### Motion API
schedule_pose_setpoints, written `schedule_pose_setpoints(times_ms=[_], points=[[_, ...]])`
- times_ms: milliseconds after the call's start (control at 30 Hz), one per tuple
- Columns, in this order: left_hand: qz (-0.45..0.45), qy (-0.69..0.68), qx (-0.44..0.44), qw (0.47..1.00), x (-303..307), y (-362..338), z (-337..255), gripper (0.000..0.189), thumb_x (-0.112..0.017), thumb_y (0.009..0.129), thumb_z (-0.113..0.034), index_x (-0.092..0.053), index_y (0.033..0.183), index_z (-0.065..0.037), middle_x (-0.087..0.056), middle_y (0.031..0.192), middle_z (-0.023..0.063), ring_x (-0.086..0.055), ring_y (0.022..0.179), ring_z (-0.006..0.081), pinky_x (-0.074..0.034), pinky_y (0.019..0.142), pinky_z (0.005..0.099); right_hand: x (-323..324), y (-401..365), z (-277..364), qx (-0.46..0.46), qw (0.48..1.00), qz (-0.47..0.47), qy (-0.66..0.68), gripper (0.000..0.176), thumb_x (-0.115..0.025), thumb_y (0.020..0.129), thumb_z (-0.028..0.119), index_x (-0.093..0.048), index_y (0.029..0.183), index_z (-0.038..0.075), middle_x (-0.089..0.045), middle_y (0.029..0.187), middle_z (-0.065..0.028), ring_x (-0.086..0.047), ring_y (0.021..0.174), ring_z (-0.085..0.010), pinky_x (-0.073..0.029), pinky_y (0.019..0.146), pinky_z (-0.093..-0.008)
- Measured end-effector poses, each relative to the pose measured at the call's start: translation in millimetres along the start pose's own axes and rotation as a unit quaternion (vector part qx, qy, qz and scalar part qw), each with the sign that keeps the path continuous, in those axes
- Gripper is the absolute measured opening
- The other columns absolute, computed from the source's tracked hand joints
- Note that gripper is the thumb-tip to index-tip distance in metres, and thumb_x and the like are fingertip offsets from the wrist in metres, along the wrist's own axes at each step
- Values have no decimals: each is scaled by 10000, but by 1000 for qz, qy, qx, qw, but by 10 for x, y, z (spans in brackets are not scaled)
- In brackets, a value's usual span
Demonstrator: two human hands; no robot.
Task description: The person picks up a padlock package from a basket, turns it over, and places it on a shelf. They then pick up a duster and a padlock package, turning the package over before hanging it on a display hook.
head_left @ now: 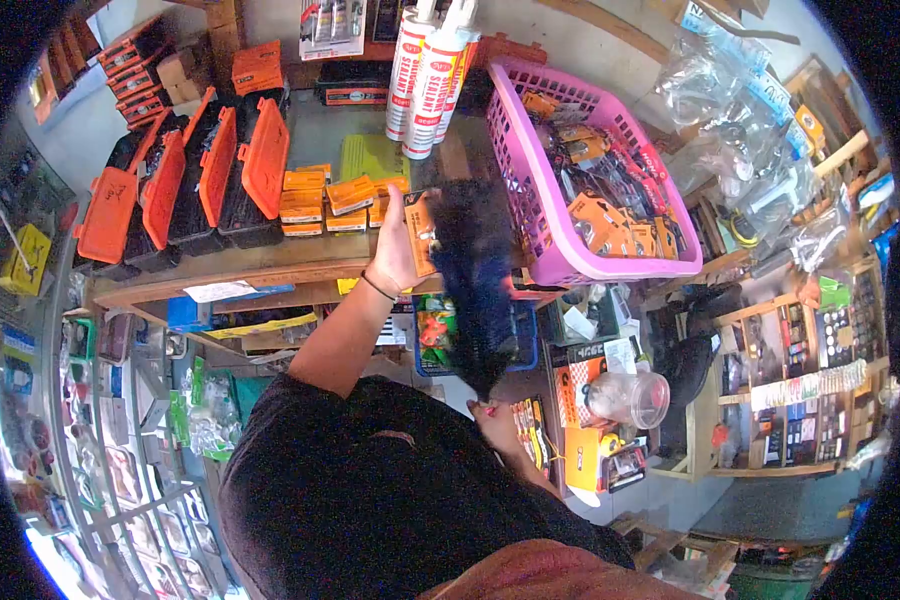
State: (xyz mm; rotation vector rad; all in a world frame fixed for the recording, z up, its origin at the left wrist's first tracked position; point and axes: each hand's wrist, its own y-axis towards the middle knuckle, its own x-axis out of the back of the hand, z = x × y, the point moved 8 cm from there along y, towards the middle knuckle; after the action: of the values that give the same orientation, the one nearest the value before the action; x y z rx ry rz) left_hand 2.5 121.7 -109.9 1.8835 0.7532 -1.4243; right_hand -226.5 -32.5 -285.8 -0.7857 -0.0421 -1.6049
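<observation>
My left hand [396, 252], with a dark band at the wrist, is above the front edge of the wooden shelf. It holds an orange-and-black package [422, 238] upright; some of its fingers are hidden behind the package. My right hand [497, 426] is lower down, closed around the handle end of a dark feather duster [470, 290]. The duster's bushy black-blue head is smeared by motion. It points up towards the shelf, just right of the package and partly across it. Small orange boxes [350, 195] are stacked left of my left hand.
A pink basket [570, 265] of packaged goods stands right of the duster. White silicone sealant tubes [432, 95] stand at the back. Black cases with orange lids [260, 160] line the left. A clear plastic jar [642, 400] lies at lower right.
</observation>
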Motion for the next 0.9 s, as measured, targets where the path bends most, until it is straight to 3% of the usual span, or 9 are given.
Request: schedule_pose_setpoints(times_ms=[100, 167, 233, 367, 533, 633, 700, 833, 900], points=[[170, 38, 28, 984, -274, -74, 63, 823, -242, 757, -717, -391, 1249, -74, -489, 1188, 156, -485, 1071, 339, -405, 883, 483, -35, -45, 164, 54, 998, 0, 31, 326, -623, 776, 253, -523, 566, 23, -429, 472, 26, -379, 452, -88, -300, 430, -316], [145, 83, 49, 985, -137, -59, 70, 855, -259, 734, -739, -392, 1237, -60, -506, 1161, 152, -491, 1043, 371, -423, 844, 502, -48, 69, -144, 35, 999, -31, 23, 325, -626, 770, 254, -530, 569, 17, -442, 471, 12, -393, 459, -94, -315, 435, -319], [8, -103, 28, 994, 336, 60, -13, 821, -274, 739, -725, -404, 1219, -71, -456, 1201, 168, -458, 1031, 456, -424, 798, 564, -68, 18, -207, 6, 998, -63, 21, 324, -629, 764, 256, -536, 572, 11, -455, 471, -1, -407, 465, -100, -329, 440, -322], [85, 94, 29, 992, -200, -68, 75, 774, -301, 765, -691, -434, 1203, -66, -536, 1110, 142, -523, 1028, 295, -437, 843, 460, -118, -117, 41, 32, 999, -25, -23, 331, -631, 758, 243, -527, 562, -2, -466, 458, -25, -427, 432, -132, -327, 430, -338], [34, -159, 74, 984, 271, 52, 57, 909, -285, 699, -764, -423, 1211, -26, -473, 1192, 180, -458, 1020, 480, -418, 787, 585, -107, -142, -167, -43, 997, -34, 49, 333, -622, 767, 253, -529, 567, 3, -464, 456, -23, -427, 425, -128, -323, 424, -324], [29, -33, 54, 998, -107, -51, 106, 888, -318, 715, -739, -364, 1265, -42, -437, 1223, 190, -426, 1108, 414, -399, 832, 569, -175, -274, 189, 49, 998, -30, 31, 351, -618, 780, 245, -495, 527, 34, -437, 441, 7, -381, 395, -93, -289, 401, -290], [195, 43, 85, 976, -229, -45, 72, 893, -299, 721, -738, -317, 1281, -42, -424, 1206, 251, -416, 1090, 463, -390, 848, 568, -156, -302, 233, 40, 999, -26, 23, 359, -615, 784, 250, -488, 523, 39, -432, 440, 10, -373, 388, -93, -288, 398, -287], [124, -82, 64, 987, 43, -40, 17, 811, -303, 737, -720, -439, 1204, -70, -503, 1177, 126, -503, 1067, 276, -379, 914, 484, -213, -245, -47, -38, 991, -18, 127, 351, -612, 794, 254, -502, 538, 41, -422, 441, 21, -358, 383, -93, -287, 394, -289], [-14, 2, 44, 999, 116, -33, 13, 831, -306, 739, -717, -415, 1221, -50, -486, 1192, 146, -484, 1080, 328, -378, 906, 506, -241, -254, -71, -25, 996, -29, 74, 339, -615, 790, 245, -497, 547, 39, -433, 447, 16, -370, 380, -94, -291, 388, -280]])
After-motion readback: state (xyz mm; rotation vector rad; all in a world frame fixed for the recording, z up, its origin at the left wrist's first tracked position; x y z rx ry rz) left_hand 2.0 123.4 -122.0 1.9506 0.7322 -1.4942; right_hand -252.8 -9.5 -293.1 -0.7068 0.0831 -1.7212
